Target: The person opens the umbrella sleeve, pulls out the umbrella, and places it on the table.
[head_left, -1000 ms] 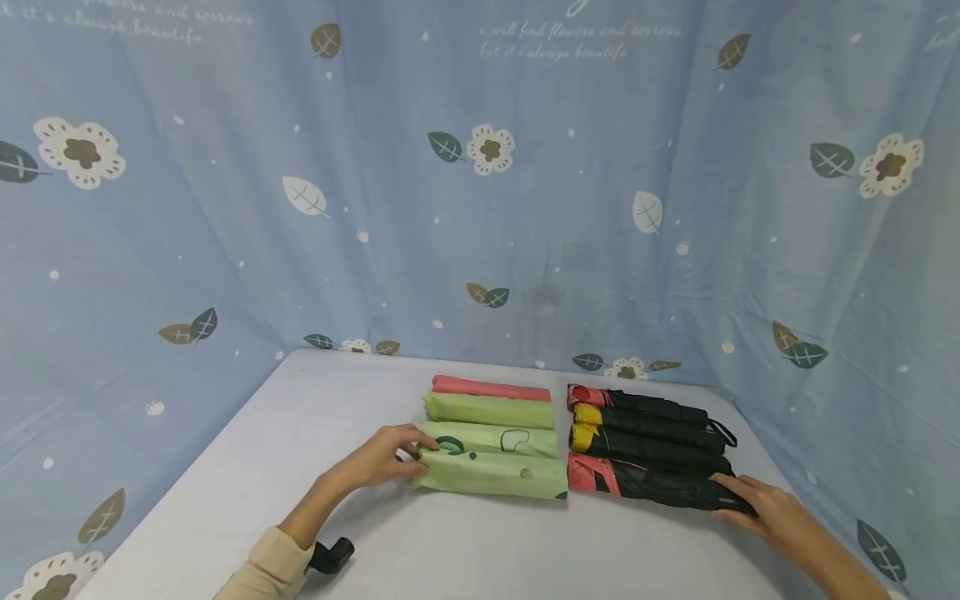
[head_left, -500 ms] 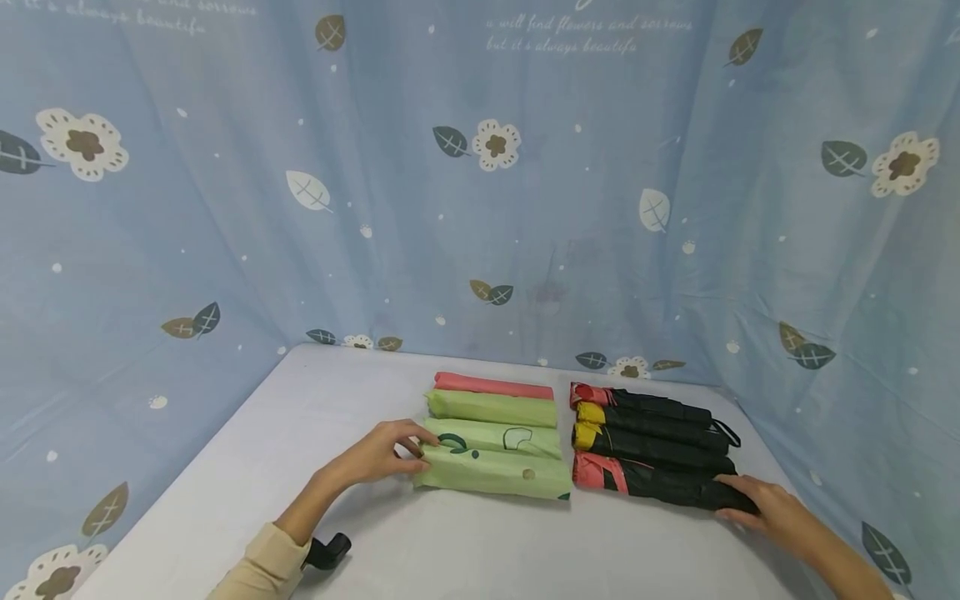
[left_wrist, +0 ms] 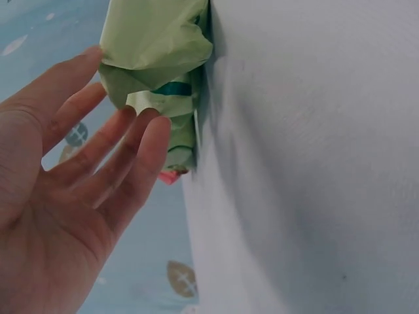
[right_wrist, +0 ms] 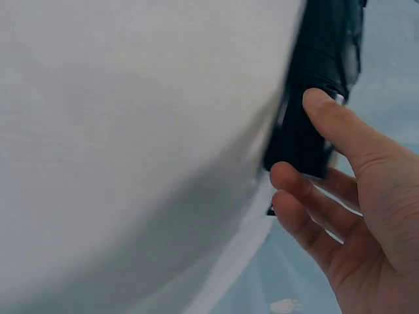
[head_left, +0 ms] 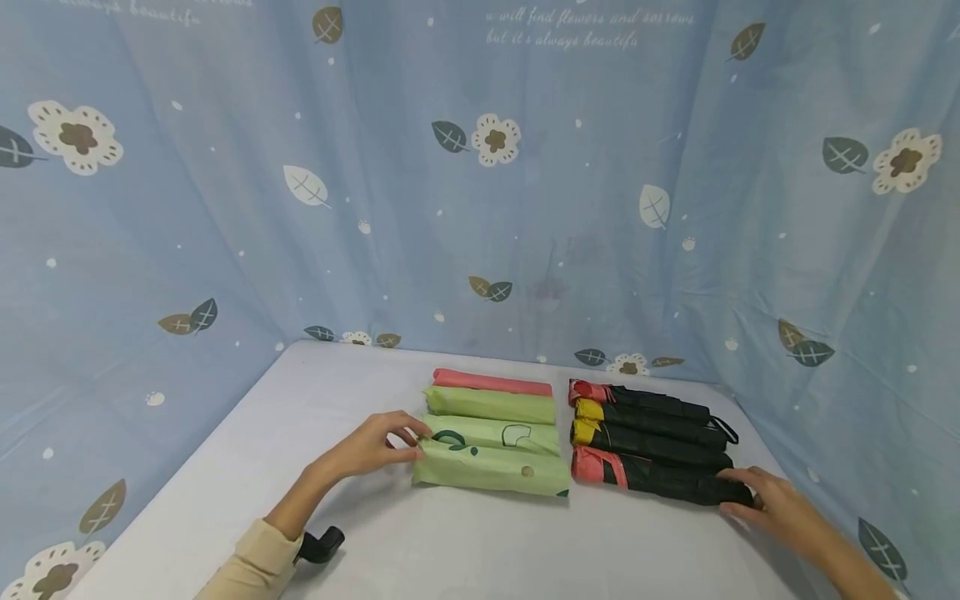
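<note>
Green rolled packets lie side by side on the white-covered table, left of a row of folded umbrellas. My left hand (head_left: 375, 446) is at the left end of the nearest green rolled packet (head_left: 491, 473). In the left wrist view its fingers are long and loosely spread, with one fingertip touching the packet's crinkled end (left_wrist: 154, 39). My right hand (head_left: 783, 508) is at the right end of the nearest black folded umbrella (head_left: 667, 482), which has a pink band. Its thumb rests on the umbrella's black end (right_wrist: 298, 144); the other fingers bend loosely beside it.
Behind the nearest packet lie two more green rolls (head_left: 491, 406) and a pink-red roll (head_left: 491, 382). More black umbrellas (head_left: 660, 425) with yellow or pink ends lie behind the front one. A black curved piece (head_left: 322, 546) is by the left sleeve. A blue patterned curtain (head_left: 495, 225) encloses the table.
My left hand has drawn back slightly left from the front green packet. The right hand's fingers have loosened a little around the umbrella's end. Both rows stay in place.
</note>
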The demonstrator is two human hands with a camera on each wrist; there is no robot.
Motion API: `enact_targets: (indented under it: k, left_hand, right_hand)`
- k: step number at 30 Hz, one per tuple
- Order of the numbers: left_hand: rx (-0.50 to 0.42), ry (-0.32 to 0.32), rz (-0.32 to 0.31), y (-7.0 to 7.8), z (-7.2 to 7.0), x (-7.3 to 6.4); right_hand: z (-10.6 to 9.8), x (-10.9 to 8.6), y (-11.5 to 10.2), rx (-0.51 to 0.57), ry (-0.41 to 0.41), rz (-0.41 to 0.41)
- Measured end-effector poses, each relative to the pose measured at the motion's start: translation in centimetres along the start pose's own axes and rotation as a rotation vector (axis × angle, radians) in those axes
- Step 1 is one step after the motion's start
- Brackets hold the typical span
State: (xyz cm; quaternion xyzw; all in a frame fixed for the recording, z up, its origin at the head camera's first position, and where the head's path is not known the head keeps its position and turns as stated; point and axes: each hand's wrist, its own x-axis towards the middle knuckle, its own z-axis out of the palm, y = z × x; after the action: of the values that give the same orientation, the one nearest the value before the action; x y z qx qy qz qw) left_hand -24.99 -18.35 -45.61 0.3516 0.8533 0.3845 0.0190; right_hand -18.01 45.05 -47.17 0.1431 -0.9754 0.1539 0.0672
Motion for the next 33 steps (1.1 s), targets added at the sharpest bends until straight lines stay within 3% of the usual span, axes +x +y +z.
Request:
enact_targets:
  k: [4,12,18,27,33]
  left_hand:
    - [0.010,0.009,-0.008,0.2,-0.3,0.0]
    - [-0.013,0.038,0.005,1.1,-1.0,0.1]
    - [0.032,0.096,0.001,1.7,-1.7,1.9]
    - [0.128,0.098,0.013,2.9,-1.4,4.7]
    - [0.250,0.100,0.001,3.4,-1.5,6.3]
  right_hand:
    - [-1.0,0.1,-0.7,0.038,-0.052,0.062]
    - [-2.1,1.8,-2.6,-0.056,0.049,0.066]
    - [-2.4,4.7,-4.5,-0.089,0.106,0.006]
    - [-1.7,8.4,-7.1,-0.095,0.194,-0.064]
    - [-1.6,10.3,-8.7,-0.080,0.157,-0.056]
